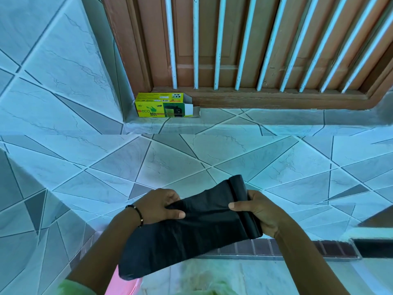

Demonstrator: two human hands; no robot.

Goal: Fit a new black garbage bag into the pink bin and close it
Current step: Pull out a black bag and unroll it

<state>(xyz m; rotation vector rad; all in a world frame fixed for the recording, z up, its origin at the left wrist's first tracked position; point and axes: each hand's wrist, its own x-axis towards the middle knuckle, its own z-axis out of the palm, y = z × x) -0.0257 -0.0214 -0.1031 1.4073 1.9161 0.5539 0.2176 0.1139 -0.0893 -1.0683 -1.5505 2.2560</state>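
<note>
Tiled wall, hands point(209, 211) gripping black bag point(191, 226)

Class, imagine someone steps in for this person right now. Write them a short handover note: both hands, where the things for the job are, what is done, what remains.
Left hand: pinches the loose end of the black garbage bag.
Right hand: grips the bag roll, from which that bag is still unrolling.
Pink bin: only a sliver shows at the bottom edge, under the bag.
Open yellow bag box: on the tiled ledge by the window.
Done: roll taken out, one bag pulled out.
Left: separate the bag, open it, fit it into the bin, close the bin.
</note>
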